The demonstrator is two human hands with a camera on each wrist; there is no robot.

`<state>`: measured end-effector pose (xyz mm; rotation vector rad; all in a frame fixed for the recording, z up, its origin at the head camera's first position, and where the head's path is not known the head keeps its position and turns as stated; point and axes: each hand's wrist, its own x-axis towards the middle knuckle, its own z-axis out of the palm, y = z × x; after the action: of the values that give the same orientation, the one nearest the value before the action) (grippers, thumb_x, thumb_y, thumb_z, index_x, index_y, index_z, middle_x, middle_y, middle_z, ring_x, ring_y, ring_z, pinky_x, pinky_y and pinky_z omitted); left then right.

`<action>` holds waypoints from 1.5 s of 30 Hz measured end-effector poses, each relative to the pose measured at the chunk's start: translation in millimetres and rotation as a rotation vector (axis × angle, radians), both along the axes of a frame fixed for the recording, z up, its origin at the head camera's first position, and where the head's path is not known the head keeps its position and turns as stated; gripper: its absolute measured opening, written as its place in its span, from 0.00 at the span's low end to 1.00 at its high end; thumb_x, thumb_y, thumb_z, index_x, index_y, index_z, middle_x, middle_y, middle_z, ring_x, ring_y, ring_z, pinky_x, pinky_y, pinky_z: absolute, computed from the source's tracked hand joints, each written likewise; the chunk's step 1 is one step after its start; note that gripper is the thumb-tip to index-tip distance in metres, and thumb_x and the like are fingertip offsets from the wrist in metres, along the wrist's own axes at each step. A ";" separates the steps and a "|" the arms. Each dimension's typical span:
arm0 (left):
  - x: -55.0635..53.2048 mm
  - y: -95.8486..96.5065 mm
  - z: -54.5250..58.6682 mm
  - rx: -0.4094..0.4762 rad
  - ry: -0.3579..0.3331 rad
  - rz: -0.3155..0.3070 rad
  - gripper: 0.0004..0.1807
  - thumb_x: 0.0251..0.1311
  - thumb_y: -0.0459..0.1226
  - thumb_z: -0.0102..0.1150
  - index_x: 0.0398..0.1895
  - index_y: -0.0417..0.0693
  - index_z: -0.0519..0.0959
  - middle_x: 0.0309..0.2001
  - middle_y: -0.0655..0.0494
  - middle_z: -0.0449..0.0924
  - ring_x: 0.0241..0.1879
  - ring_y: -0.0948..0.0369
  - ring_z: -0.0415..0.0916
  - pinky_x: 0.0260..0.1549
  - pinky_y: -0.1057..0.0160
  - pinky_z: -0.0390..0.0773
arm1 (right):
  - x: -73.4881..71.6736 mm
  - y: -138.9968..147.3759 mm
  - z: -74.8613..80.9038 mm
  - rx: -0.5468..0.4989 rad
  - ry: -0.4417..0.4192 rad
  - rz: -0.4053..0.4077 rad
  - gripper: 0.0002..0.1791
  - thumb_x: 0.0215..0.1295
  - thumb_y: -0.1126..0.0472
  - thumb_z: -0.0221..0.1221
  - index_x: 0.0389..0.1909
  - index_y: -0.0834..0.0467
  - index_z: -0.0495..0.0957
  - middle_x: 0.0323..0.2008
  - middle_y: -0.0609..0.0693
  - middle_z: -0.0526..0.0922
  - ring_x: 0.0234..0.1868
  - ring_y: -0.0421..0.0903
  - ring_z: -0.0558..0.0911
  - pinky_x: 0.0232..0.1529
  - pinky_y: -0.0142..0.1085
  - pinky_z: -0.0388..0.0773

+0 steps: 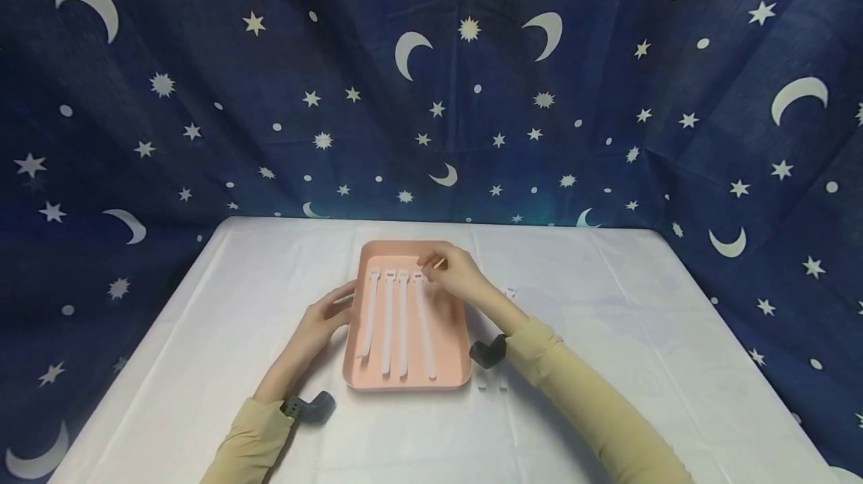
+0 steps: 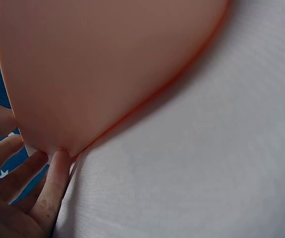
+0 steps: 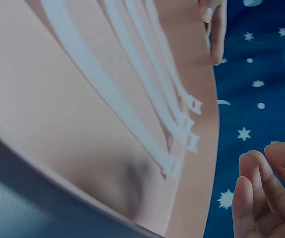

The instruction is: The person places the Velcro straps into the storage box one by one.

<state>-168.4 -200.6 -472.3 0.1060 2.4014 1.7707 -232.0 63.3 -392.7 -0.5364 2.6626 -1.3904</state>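
Touching the pink tray [image 1: 453, 349] with loose fingers is the left hand [image 1: 329, 313], then four white straps [image 1: 403, 327] lie inside the tray, the loose, empty right hand [image 1: 453, 273] is near their far ends, and starry blue cloth [image 1: 465, 115] hangs behind.

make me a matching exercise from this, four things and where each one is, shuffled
Things
1. left hand
2. right hand
3. four white straps
4. starry curtain

Places
A. beyond the far edge of the table
B. at the outer side of the pink tray
C. lying inside the tray
D. over the tray, near one strap's slotted end

Pairs: 1-B, 2-D, 3-C, 4-A
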 end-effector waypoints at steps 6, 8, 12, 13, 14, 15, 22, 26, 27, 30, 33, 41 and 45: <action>1.6 0.9 -0.8 -0.004 -0.005 0.011 0.32 0.65 0.46 0.57 0.71 0.59 0.62 0.73 0.51 0.60 0.72 0.46 0.59 0.71 0.39 0.55 | 8.8 10.6 2.2 -0.011 0.042 -0.001 0.08 0.60 0.66 0.59 0.40 0.59 0.81 0.38 0.55 0.85 0.36 0.46 0.80 0.38 0.32 0.80; 1.8 1.4 -0.8 -0.006 -0.008 0.013 0.32 0.65 0.47 0.57 0.71 0.59 0.62 0.73 0.51 0.60 0.72 0.46 0.59 0.71 0.38 0.55 | 11.8 14.6 3.5 -0.012 0.051 -0.003 0.08 0.61 0.65 0.59 0.41 0.59 0.81 0.39 0.54 0.85 0.38 0.47 0.80 0.39 0.33 0.80; 1.4 2.4 -0.4 -0.012 -0.016 0.016 0.32 0.65 0.48 0.57 0.71 0.60 0.62 0.73 0.52 0.60 0.72 0.47 0.59 0.71 0.38 0.55 | 17.3 23.5 5.3 -0.036 0.064 -0.004 0.08 0.62 0.65 0.60 0.41 0.59 0.81 0.40 0.55 0.86 0.38 0.47 0.81 0.41 0.35 0.80; 1.3 2.6 -0.3 -0.013 -0.019 0.016 0.32 0.65 0.48 0.57 0.71 0.60 0.62 0.73 0.52 0.60 0.72 0.47 0.59 0.71 0.38 0.55 | 18.5 26.1 5.0 -0.044 0.069 -0.004 0.08 0.62 0.65 0.60 0.41 0.59 0.81 0.40 0.55 0.86 0.38 0.47 0.81 0.42 0.35 0.80; 1.2 2.7 -0.2 -0.011 -0.021 0.016 0.32 0.65 0.48 0.57 0.71 0.60 0.62 0.73 0.52 0.61 0.72 0.47 0.59 0.71 0.38 0.55 | 19.5 28.5 4.5 -0.053 0.071 -0.004 0.08 0.62 0.65 0.60 0.41 0.59 0.81 0.40 0.55 0.86 0.38 0.47 0.81 0.42 0.35 0.80; 1.2 2.7 -0.2 -0.009 -0.022 0.016 0.31 0.65 0.48 0.57 0.71 0.60 0.63 0.73 0.52 0.61 0.72 0.47 0.59 0.71 0.39 0.55 | 20.5 30.8 4.0 -0.061 0.075 -0.005 0.08 0.61 0.66 0.60 0.41 0.60 0.81 0.40 0.56 0.86 0.38 0.46 0.81 0.41 0.35 0.80; 1.9 1.8 0.8 -0.020 -0.019 0.018 0.32 0.65 0.48 0.57 0.71 0.60 0.61 0.73 0.52 0.60 0.72 0.47 0.59 0.71 0.38 0.55 | 29.5 42.1 1.1 -0.093 0.058 0.008 0.09 0.61 0.66 0.60 0.42 0.60 0.81 0.40 0.57 0.85 0.38 0.45 0.81 0.44 0.36 0.80; 2.0 1.6 1.4 -0.029 -0.014 0.020 0.33 0.65 0.49 0.57 0.72 0.60 0.61 0.74 0.52 0.59 0.72 0.46 0.58 0.71 0.39 0.56 | 35.0 47.5 -1.1 -0.086 0.050 0.009 0.09 0.63 0.65 0.60 0.43 0.59 0.81 0.41 0.56 0.85 0.40 0.46 0.81 0.45 0.37 0.80; 2.0 1.6 1.5 -0.029 -0.014 0.020 0.33 0.65 0.49 0.57 0.72 0.60 0.61 0.74 0.52 0.59 0.72 0.46 0.58 0.71 0.39 0.56 | 36.3 49.1 -1.6 -0.085 0.044 0.004 0.09 0.63 0.65 0.61 0.43 0.59 0.81 0.41 0.56 0.85 0.40 0.46 0.81 0.45 0.37 0.80; 1.4 1.2 1.8 -0.022 -0.015 0.018 0.33 0.64 0.49 0.57 0.72 0.60 0.61 0.74 0.52 0.59 0.72 0.46 0.58 0.71 0.39 0.55 | 38.2 53.8 -4.2 -0.089 0.036 -0.007 0.09 0.63 0.64 0.61 0.44 0.58 0.81 0.42 0.55 0.85 0.41 0.46 0.81 0.46 0.37 0.80; 0.5 0.7 1.5 -0.014 -0.008 0.013 0.32 0.65 0.48 0.57 0.71 0.59 0.62 0.74 0.52 0.59 0.72 0.46 0.58 0.71 0.38 0.55 | 38.6 57.9 -6.8 -0.102 0.034 -0.017 0.10 0.64 0.63 0.61 0.45 0.59 0.80 0.42 0.55 0.85 0.41 0.46 0.81 0.46 0.38 0.79; 0.9 0.9 1.0 -0.014 -0.006 0.012 0.32 0.65 0.48 0.57 0.71 0.59 0.62 0.74 0.51 0.59 0.72 0.46 0.58 0.71 0.38 0.56 | 41.4 66.2 -15.4 -0.125 0.038 -0.045 0.09 0.63 0.62 0.62 0.43 0.60 0.81 0.40 0.56 0.85 0.38 0.41 0.80 0.44 0.33 0.79; 1.4 1.1 1.1 -0.017 -0.006 0.011 0.32 0.64 0.48 0.57 0.71 0.59 0.62 0.74 0.51 0.59 0.72 0.46 0.58 0.71 0.39 0.56 | 41.7 71.0 -18.9 -0.126 0.024 -0.061 0.08 0.63 0.62 0.62 0.43 0.58 0.81 0.39 0.55 0.85 0.38 0.40 0.81 0.44 0.34 0.79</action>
<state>-167.0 -199.5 -471.2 0.0853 2.4177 1.7520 -190.3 134.3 -411.6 -0.4897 2.6440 -1.5867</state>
